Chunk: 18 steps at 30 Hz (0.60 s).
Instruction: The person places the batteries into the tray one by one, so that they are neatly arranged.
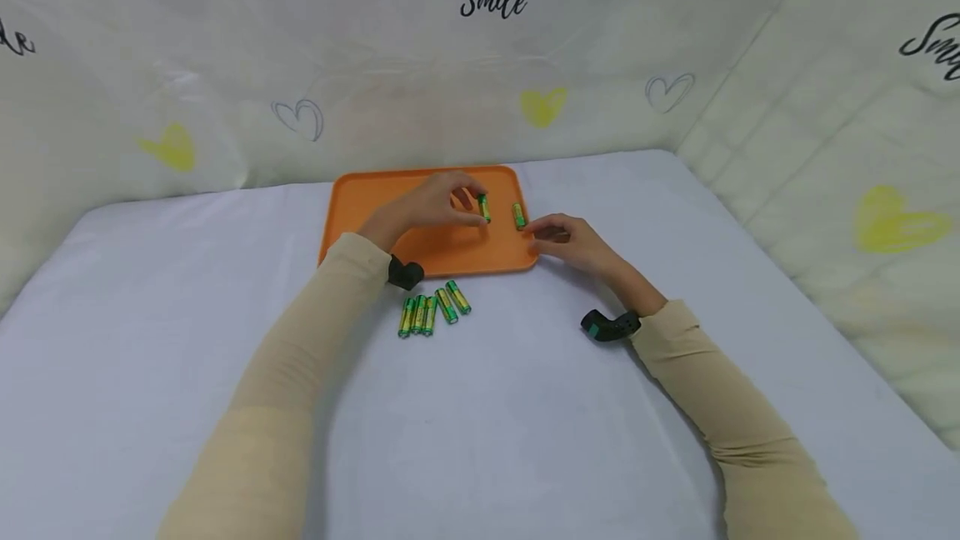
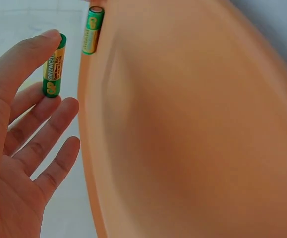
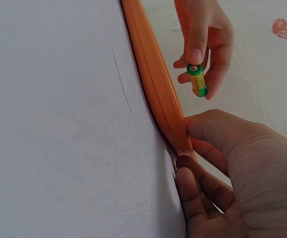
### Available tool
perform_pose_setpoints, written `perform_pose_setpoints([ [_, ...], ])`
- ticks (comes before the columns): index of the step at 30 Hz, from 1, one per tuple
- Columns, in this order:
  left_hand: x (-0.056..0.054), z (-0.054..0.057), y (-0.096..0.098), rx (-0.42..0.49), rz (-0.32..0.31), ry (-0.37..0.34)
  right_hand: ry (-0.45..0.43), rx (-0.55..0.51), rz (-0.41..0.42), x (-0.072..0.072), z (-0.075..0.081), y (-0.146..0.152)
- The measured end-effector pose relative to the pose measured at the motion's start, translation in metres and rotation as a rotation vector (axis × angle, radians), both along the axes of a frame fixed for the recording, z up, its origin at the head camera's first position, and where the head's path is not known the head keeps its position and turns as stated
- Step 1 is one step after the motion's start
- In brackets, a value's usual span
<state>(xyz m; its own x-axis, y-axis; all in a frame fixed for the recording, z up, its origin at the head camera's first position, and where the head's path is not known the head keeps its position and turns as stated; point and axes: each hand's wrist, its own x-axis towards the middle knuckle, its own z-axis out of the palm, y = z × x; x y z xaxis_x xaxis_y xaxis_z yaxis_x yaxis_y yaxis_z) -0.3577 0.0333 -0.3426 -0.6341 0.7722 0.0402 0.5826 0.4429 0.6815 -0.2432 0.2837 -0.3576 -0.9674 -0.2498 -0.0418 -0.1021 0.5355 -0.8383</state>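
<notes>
Over the right part of an orange tray (image 1: 397, 187), my left hand (image 1: 431, 205) pinches a green-and-gold GP Greencell battery (image 2: 53, 74) between thumb and finger. Its other fingers are spread loosely in the left wrist view. A second battery (image 1: 518, 217) is inside the tray at its right edge. At that same edge my right hand (image 1: 576, 243) has curled fingers about the tray's rim (image 3: 155, 74) in the right wrist view. Its fingertips are right at the near end of the second battery. The second battery is hidden in the right wrist view.
Several matching batteries (image 1: 419, 315) lie side by side on the white-covered table (image 1: 495, 423), just in front of the tray. Behind the table hangs a pale backdrop (image 1: 420, 40) with hearts and "Smile" lettering. Black bands (image 1: 609, 326) are on both wrists.
</notes>
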Motion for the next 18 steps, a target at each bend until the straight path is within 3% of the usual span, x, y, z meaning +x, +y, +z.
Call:
perform_pose_setpoints([
  [8,-0.001,0.001,0.007,-0.01,-0.026,0.006,-0.007,-0.006,-0.004,0.006,0.007,-0.006],
  [18,-0.003,-0.003,0.021,-0.017,-0.059,-0.001,0.008,-0.023,0.007,0.004,0.005,-0.006],
])
